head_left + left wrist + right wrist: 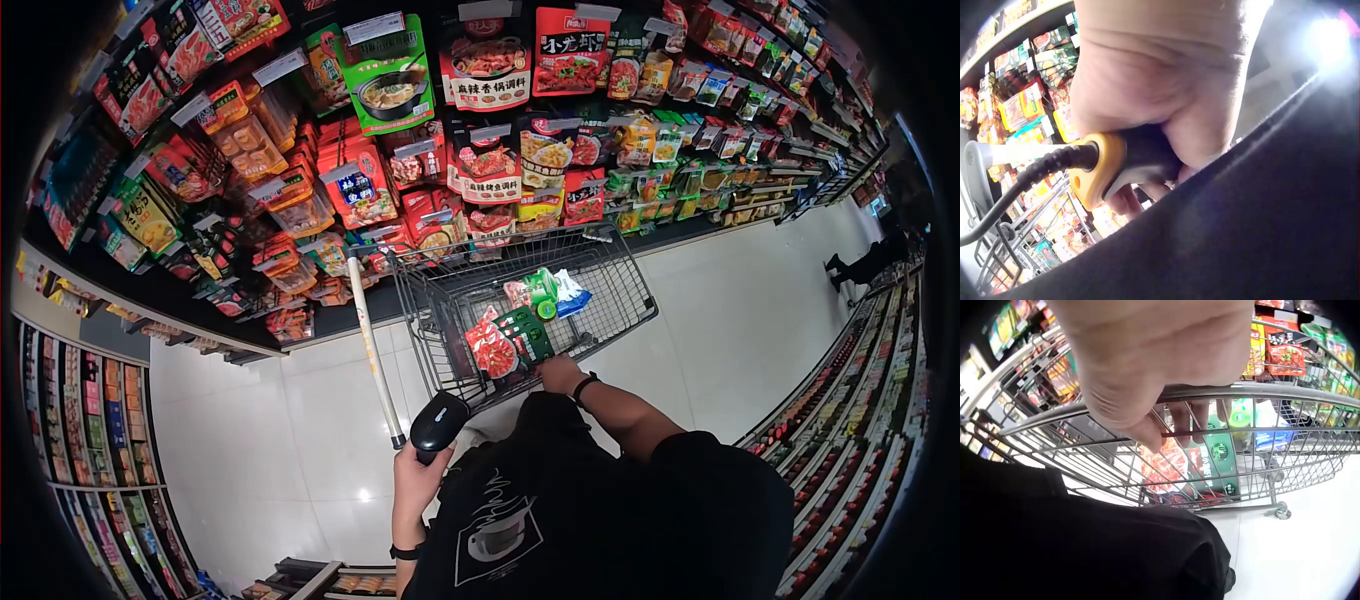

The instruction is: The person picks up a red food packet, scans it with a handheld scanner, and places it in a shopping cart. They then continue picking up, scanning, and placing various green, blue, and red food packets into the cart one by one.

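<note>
My left hand (418,478) grips a black handheld scanner (438,422) beside the end of the cart's handle bar (368,350). In the left wrist view the fingers wrap the scanner's black and yellow grip (1138,156), with a coiled cable (1041,169) leaving it. My right hand (560,374) holds the near top rim of the wire cart (1297,394), its fingers curled over the rim. Inside the cart lie a red and dark green package (508,342), a green package (540,292) and a blue and white bag (572,294).
Shelves of hanging seasoning pouches (487,70) stand along the cart's far side. More shelves (850,400) run down the right, and others (100,420) stand at the left. A person in dark clothes (868,262) is at the far right on the pale tiled floor (700,310).
</note>
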